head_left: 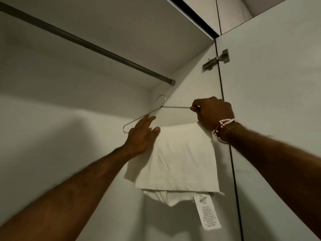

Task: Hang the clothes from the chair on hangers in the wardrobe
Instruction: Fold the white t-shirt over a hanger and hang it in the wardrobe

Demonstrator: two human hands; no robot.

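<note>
**Wardrobe interior: hanger and cloth held below the rail**

Pale wardrobe panels (pixel 191 80) fill the view, with a dark rail (pixel 86 46) slanting from upper left down to the side wall. An open door (pixel 278 101) and its metal hinge (pixel 216 60) stand at the right.

Below the rail's end, apart from it, is a thin wire hanger (pixel 173 107). Its long axis runs left to right, the left tip lower, and the hook points up. A white garment (pixel 182 157) is folded over its lower bar, with a care label (pixel 207 213) dangling underneath.

The right hand (pixel 213 110), with beaded bracelets (pixel 224 124) at the wrist, pinches the hanger's right end in curled fingers. The left hand (pixel 140 134) lies with straight fingers close together against the garment's upper left corner.
</note>
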